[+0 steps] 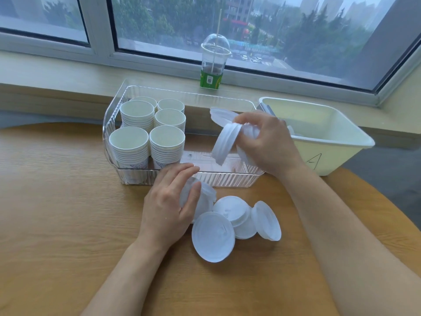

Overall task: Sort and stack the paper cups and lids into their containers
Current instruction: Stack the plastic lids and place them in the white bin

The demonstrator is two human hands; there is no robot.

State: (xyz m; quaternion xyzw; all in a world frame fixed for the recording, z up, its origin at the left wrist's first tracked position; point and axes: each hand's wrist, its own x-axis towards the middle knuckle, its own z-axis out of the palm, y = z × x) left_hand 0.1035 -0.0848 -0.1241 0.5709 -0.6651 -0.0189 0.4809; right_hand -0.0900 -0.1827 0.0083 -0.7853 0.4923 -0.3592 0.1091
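While cups (145,133) sit stacked in the clear tray (227,179) mid-frame, lids are being gathered.
A lid stack (224,144) is gripped by the right hand (268,144); loose lids (230,222) lower centre are grasped by the left hand (168,206), nesting judged next.

Your left hand (173,201) lies low and central, palm down, thumb toward three o'clock, fingers curled and pointing to one o'clock. Its forearm runs back toward seven o'clock and leaves the view at the bottom edge. Your right hand (266,142) is raised, up toward one o'clock from the left, well apart from it, back of the hand facing you, fingers bent and pinching toward nine o'clock. Its bare forearm stretches away to five o'clock, out at the lower right corner.
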